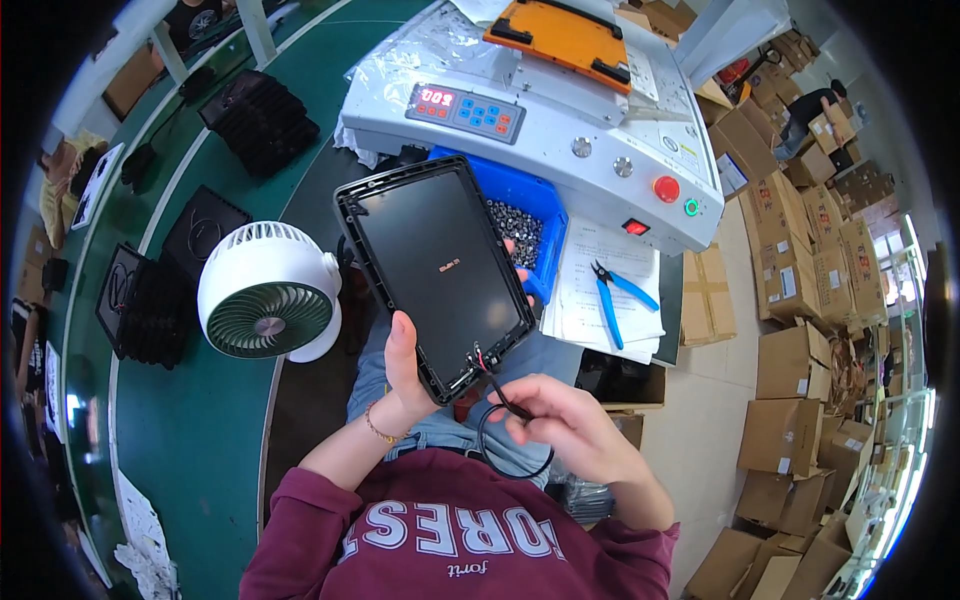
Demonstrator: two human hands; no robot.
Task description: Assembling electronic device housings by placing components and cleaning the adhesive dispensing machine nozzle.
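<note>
A flat black rectangular plastic housing (437, 270) with a raised rim lies tilted across my left hand (404, 362). My left thumb presses its near left edge, and the fingertips show round its right side. At the near corner of the housing, thin coloured wires run into a black cable (497, 391). My right hand (560, 420) pinches this cable between thumb and fingers, just right of that corner; a loop of it hangs below. Behind the housing stands a blue bin (545, 205) of small metal parts, partly hidden by it.
A white fan (270, 290) stands left of the housing. A white machine (560, 130) with buttons and an orange plate (560, 40) is at the back. Blue-handled cutters (612, 305) lie on papers (575, 325). Black housings (262, 120) stack on the green table (225, 430); cartons (785, 375) fill the right.
</note>
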